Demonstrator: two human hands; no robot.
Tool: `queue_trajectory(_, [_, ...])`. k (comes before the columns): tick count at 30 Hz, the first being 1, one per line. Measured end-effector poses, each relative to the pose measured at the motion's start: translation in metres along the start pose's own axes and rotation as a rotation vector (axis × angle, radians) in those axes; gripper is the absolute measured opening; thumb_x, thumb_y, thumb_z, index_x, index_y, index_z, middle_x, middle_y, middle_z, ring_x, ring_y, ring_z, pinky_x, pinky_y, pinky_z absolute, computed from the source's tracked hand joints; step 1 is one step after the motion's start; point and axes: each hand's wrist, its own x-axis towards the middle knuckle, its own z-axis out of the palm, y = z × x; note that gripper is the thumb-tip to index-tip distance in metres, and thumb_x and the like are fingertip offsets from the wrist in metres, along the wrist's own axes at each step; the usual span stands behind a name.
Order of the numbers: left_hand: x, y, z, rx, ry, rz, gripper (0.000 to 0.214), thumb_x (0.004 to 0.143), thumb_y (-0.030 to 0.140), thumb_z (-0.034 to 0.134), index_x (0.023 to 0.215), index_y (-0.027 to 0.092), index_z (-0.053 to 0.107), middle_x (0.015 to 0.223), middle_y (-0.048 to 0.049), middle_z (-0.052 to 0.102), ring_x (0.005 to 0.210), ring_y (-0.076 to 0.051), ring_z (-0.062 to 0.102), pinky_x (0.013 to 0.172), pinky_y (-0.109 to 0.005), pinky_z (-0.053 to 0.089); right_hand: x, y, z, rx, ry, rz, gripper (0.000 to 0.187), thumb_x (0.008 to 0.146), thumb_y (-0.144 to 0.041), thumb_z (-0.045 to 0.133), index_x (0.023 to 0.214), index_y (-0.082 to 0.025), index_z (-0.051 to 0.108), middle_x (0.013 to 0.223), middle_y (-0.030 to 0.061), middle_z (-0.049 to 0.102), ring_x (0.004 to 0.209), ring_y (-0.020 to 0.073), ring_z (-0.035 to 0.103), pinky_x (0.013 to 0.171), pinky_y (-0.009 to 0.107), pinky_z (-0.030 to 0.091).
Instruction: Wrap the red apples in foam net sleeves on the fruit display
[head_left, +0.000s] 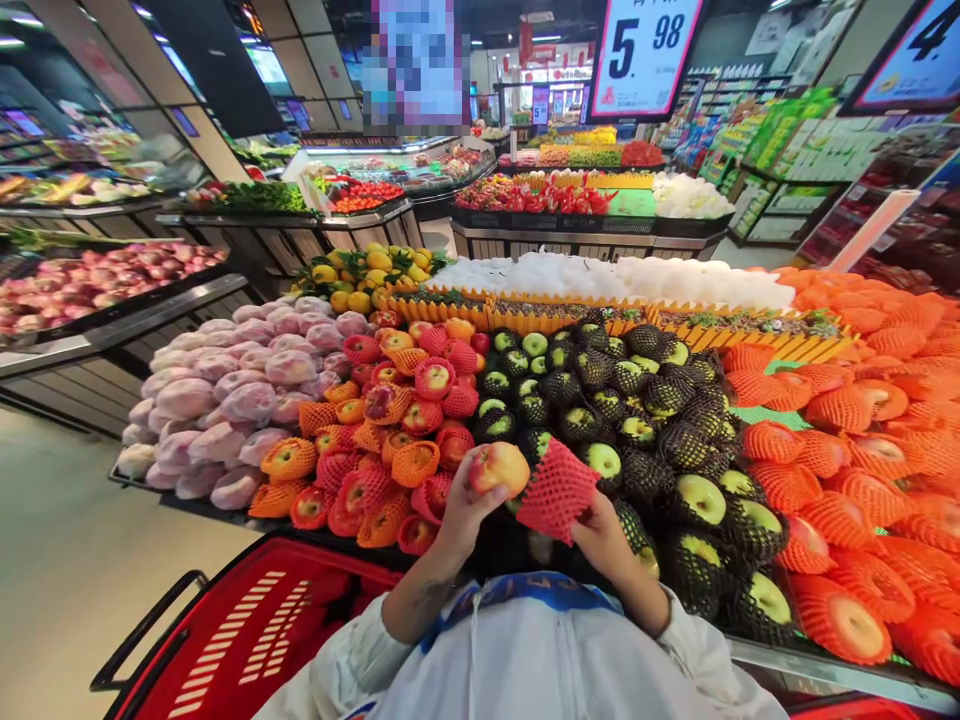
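Note:
My left hand is closed around a yellow-red apple with no net on it. In my right hand I grip a pink foam net sleeve by its lower right corner. The sleeve looks flat and stands just right of the apple, with a small gap between them. Both hands are held in front of my body over the near edge of the fruit display. Behind them lie red apples in pink and orange nets, and green apples in black nets.
A red shopping basket with a black handle stands at the lower left. Purple-wrapped fruit is piled on the left, orange-netted fruit on the right. A yellow picket divider runs behind the apples. Price screens hang overhead.

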Motion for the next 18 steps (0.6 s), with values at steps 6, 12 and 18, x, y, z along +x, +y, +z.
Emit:
queue_trajectory(6, [-0.001, -0.014, 0.001, 0.027, 0.005, -0.06, 0.065, 0.063, 0.048, 0.092, 0.116, 0.021, 0.067, 0.118, -0.0072, 0.072, 0.114, -0.028, 0.066, 0.107, -0.042, 0.048, -0.001, -0.002, 0.01, -0.281, -0.024, -0.266, 0.044, 0.075, -0.036, 0.087, 0.117, -0.026, 0.077, 0.121, 0.0104, 0.079, 0.116, 0.0337, 0.071, 0.111, 0.053, 0.051])
queue_trajectory(12, [-0.016, -0.028, 0.014, -0.111, -0.148, -0.216, 0.067, 0.072, 0.057, 0.088, 0.124, 0.023, 0.064, 0.128, -0.0079, 0.068, 0.127, -0.03, 0.059, 0.116, -0.046, 0.04, -0.002, 0.006, 0.014, -0.461, -0.022, -0.269, 0.051, 0.082, -0.036, 0.08, 0.13, -0.026, 0.071, 0.131, 0.0126, 0.074, 0.126, 0.0363, 0.067, 0.111, 0.058, 0.051])
queue_trajectory(18, [-0.023, -0.033, 0.022, -0.154, -0.389, -0.238, 0.067, 0.075, 0.052, 0.087, 0.131, 0.026, 0.062, 0.136, -0.0074, 0.065, 0.135, -0.029, 0.054, 0.12, -0.043, 0.036, -0.004, 0.015, 0.006, -0.632, 0.011, -0.309, 0.036, 0.085, -0.036, 0.074, 0.12, -0.027, 0.076, 0.118, 0.0127, 0.079, 0.111, 0.0375, 0.073, 0.098, 0.058, 0.057])
